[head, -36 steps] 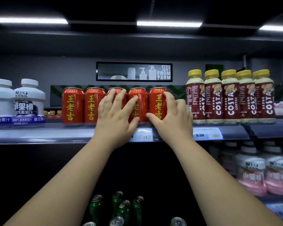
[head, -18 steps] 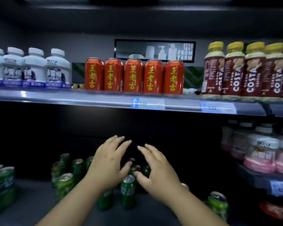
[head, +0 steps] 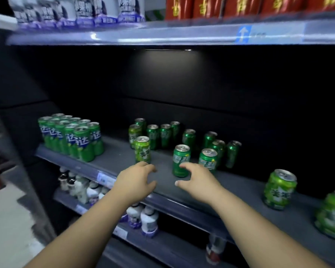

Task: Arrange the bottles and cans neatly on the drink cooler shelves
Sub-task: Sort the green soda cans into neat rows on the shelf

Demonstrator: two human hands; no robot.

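Middle shelf [head: 120,157] of a drink cooler. A packed block of green cans [head: 74,138] at left shows the character "达". A lime-green can [head: 142,149] reads "美年", and the label on the dark green can [head: 180,161] is blurred. The left hand [head: 135,182] is just below the lime-green can and the right hand [head: 199,182] just before the dark green one. Both hands have loosely spread fingers and grasp nothing. Compared with half a second earlier, the view has dropped and both hands have reached the cans.

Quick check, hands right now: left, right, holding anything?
Left hand: open, holds nothing, near a light green can.
Right hand: open, holds nothing, fingers by a dark green can.
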